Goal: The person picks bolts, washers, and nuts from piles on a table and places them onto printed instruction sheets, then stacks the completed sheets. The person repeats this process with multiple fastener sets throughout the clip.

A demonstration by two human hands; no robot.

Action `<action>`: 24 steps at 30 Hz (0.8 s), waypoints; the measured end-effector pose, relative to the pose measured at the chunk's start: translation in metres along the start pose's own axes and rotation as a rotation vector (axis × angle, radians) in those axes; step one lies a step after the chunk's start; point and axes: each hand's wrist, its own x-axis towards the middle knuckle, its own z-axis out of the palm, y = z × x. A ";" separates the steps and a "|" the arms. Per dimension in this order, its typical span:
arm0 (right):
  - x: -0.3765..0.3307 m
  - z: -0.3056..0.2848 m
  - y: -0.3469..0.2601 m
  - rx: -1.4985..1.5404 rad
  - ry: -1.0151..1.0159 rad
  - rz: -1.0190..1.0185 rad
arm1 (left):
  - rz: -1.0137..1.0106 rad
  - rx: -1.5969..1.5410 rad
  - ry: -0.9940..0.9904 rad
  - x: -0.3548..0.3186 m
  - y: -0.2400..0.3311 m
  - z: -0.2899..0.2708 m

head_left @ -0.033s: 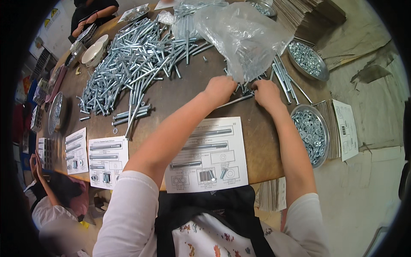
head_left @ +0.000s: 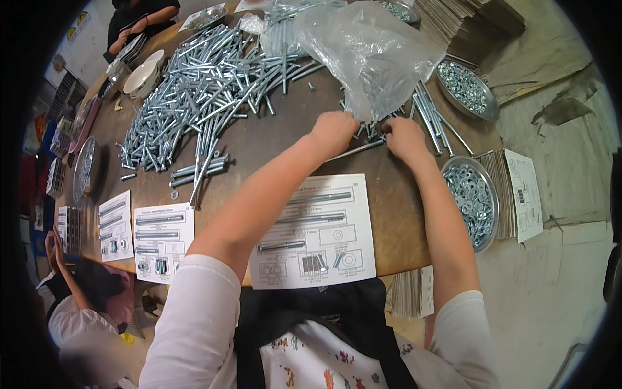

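Note:
My left hand (head_left: 335,131) and my right hand (head_left: 405,139) meet at the near edge of a clear plastic bag (head_left: 372,61). Small bolts (head_left: 370,131) lie in a little heap between them. The fingers of both hands are curled and pinched low, and what sits in them is too small or hidden to make out. A long bolt (head_left: 355,151) lies just below the heap. Nearer to me, under my left forearm, is a printed card (head_left: 353,243) with bolts and small hardware fixed in rows on it.
A big pile of bolts (head_left: 201,97) spreads over the table's left. Right of my hands are long rods (head_left: 433,123), a bowl of nuts (head_left: 461,91) and a bowl of washers (head_left: 468,201). Card stacks (head_left: 466,29) rise behind. Two finished-looking cards (head_left: 163,243) lie left; co-workers sit left and far.

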 end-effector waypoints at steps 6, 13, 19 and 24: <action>-0.024 -0.021 -0.016 0.064 0.118 -0.011 | -0.045 -0.375 0.183 -0.047 0.011 -0.034; -0.167 -0.051 -0.139 0.911 -0.203 -0.117 | -0.310 -0.905 0.092 -0.235 0.078 -0.093; -0.198 -0.027 -0.159 0.553 -0.046 -0.346 | -0.198 -0.586 0.268 -0.272 0.112 -0.059; -0.215 -0.039 -0.142 0.530 -0.098 -0.070 | -0.304 -0.620 0.302 -0.276 0.126 -0.057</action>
